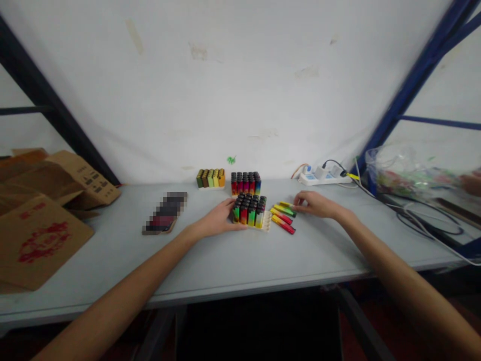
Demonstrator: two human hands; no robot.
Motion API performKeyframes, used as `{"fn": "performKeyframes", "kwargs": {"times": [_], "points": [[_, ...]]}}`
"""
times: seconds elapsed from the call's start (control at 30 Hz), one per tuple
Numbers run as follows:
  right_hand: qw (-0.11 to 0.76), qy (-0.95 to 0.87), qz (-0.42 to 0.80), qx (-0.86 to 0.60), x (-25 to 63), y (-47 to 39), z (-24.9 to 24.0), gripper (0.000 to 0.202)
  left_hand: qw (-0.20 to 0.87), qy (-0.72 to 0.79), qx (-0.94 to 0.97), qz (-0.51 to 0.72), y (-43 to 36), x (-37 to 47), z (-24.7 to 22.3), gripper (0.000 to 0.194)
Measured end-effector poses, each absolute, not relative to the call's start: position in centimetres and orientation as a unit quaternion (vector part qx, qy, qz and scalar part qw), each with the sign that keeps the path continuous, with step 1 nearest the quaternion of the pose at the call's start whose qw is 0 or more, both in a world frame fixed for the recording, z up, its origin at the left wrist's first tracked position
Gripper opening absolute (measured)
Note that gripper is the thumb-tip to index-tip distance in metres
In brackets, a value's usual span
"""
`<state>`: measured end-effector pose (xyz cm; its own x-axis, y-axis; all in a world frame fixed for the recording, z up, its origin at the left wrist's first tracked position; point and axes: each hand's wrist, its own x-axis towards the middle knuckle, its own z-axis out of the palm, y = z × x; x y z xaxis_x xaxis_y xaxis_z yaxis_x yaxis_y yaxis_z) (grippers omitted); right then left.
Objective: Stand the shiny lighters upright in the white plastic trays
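Note:
My left hand (216,219) grips the left side of a white tray (266,223), its thumb along the front and its fingers round the back. Upright lighters (250,210) with black tops and multicoloured bodies fill most of the tray; the right-hand row of holes is bare. To the right, several loose lighters (283,224) in yellow, green and red lie flat on the table. My right hand (311,204) has its fingertips closed on the end of the farthest loose lighter (286,204); the exact grip is partly hidden.
Behind stand a second block of lighters (245,183) and a green-yellow block of lighters (211,178). A pixelated flat object (165,213) lies left on the table (240,265). Cardboard packaging (45,235) occupies the left end. A power strip (323,175) with cables sits right, beyond them a person's hand (471,183).

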<state>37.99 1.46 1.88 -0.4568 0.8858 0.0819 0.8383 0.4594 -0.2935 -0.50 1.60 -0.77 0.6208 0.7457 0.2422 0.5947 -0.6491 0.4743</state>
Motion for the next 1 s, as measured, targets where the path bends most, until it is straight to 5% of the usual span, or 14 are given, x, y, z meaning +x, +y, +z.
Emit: {"fn": "performKeyframes", "kwargs": {"times": [0.5, 0.77, 1.0], "points": [[0.464, -0.666, 0.425, -0.4, 30.9, 1.3, 4.1, 0.038, 0.214, 0.409, 0.856, 0.232, 1.5, -0.8, 0.1, 0.092], [0.451, -0.611, 0.567, -0.319, 29.9, -0.8, 2.8, 0.038, 0.257, 0.402, 0.845, 0.239, 2.3, -1.4, 0.0, 0.087], [0.455, -0.64, 0.515, -0.344, 28.6, -0.9, 2.0, 0.04, 0.248, 0.393, 0.856, 0.227, 2.6, -1.7, 0.1, 0.086]]}}
